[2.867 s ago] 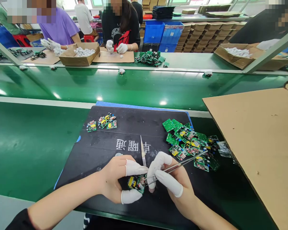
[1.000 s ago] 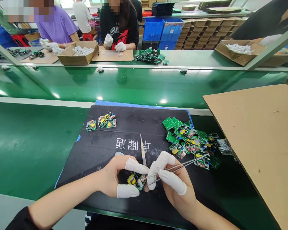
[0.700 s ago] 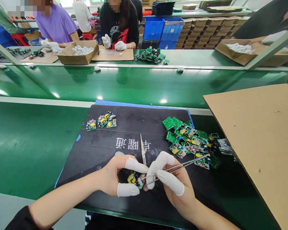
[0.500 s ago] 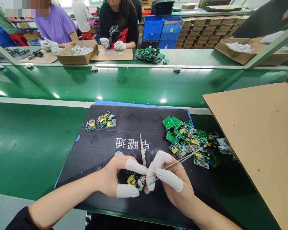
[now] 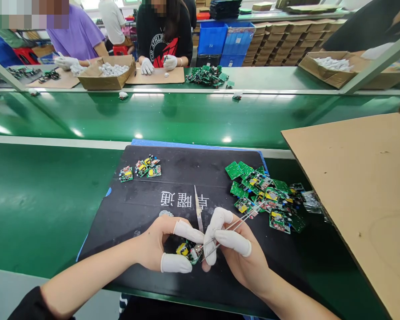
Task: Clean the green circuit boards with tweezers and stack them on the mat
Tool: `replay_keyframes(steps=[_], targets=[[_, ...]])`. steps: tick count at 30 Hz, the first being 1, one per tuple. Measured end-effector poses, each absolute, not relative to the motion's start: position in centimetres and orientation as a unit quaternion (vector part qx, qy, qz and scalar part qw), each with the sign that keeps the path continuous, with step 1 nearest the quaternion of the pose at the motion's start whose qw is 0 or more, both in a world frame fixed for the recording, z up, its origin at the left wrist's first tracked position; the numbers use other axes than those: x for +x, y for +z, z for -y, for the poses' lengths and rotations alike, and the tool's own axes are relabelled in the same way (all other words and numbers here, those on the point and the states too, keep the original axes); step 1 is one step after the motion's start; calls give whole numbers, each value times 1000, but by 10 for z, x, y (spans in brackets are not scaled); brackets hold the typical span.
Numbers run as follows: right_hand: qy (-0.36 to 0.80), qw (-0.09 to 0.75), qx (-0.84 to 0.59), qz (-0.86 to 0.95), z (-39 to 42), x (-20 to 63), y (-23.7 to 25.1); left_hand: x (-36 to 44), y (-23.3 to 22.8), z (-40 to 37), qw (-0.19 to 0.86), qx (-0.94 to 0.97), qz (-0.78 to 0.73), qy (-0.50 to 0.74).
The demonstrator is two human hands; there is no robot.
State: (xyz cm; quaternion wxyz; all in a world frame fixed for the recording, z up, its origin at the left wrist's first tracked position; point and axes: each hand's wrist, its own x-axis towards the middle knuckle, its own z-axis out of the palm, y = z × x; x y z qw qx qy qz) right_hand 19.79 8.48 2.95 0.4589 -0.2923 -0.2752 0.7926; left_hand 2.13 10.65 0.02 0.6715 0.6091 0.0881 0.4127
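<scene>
Between the thumb and fingers of my left hand (image 5: pixel 166 246) is a small circuit board (image 5: pixel 189 251) with a yellow part on it, held low over the black mat (image 5: pixel 146 213). White finger cots cover the tips of both hands. My right hand (image 5: pixel 233 242) grips metal tweezers (image 5: pixel 243 220), whose tips reach the board's right edge. What the tips touch is too small to make out. Just beyond my fingers lies a pointed metal blade (image 5: pixel 198 206), its lower end hidden by my hands.
Several circuit boards (image 5: pixel 148 166) lie at the mat's far left. A heap of boards (image 5: pixel 260 189) sits at right beside a large cardboard sheet (image 5: pixel 350 178). A green conveyor belt (image 5: pixel 173 118) carries small white-topped pieces. Co-workers sit across it, near a carton of white pieces (image 5: pixel 106 82).
The back end of the tweezers has swung left and slightly up, with my right hand turning a little. My left hand holds the board almost still. Pieces on the belt have shifted left.
</scene>
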Motion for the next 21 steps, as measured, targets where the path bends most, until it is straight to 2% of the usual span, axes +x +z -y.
replay_keyframes(steps=[8, 14, 18, 21], targets=[[798, 467, -295, 242, -84, 197, 30, 15, -10, -104, 638, 634, -139, 415], [796, 475, -283, 247, -94, 203, 31, 9, 1, -109, 620, 650, -148, 414], [684, 536, -351, 350, -103, 202, 24, 3, 11, -112, 638, 609, -137, 451], [598, 499, -401, 483, -105, 194, 13, 3, 13, -111, 665, 575, -114, 463]])
